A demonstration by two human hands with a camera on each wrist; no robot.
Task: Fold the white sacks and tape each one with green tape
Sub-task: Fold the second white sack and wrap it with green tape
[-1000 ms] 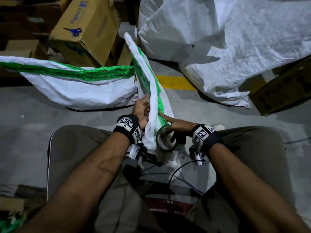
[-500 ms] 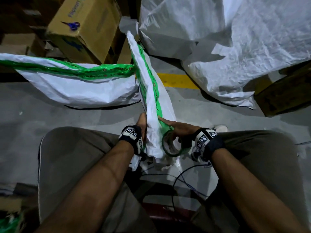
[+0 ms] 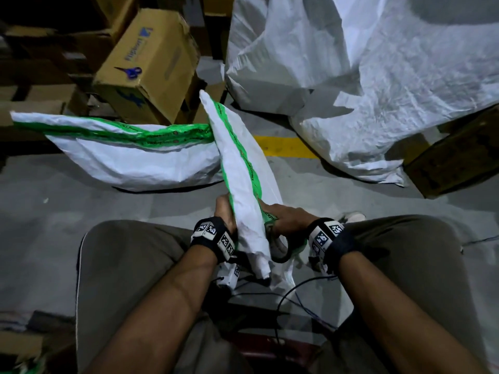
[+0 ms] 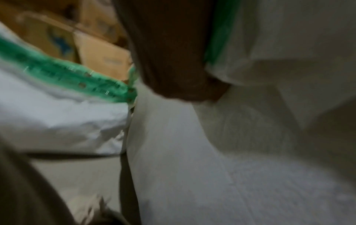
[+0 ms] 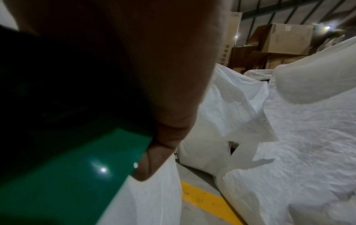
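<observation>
- Taping step in hand: folded sack (image 3: 244, 184) stands tilted between the knees, above the floor.
- Left hand (image 3: 225, 211) clamps its near end; right hand (image 3: 286, 217) grips the tape roll (image 3: 280, 248) against it.
- Next, likely — run tape over the end, press flat.

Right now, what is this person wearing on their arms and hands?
The forearms and both hands are bare: no sleeves, no gloves. The left hand and the right hand each have a black wrist band carrying white squares with black square-patterned markers. A small white device hangs under each band, with thin dark cables trailing nearby.
</observation>
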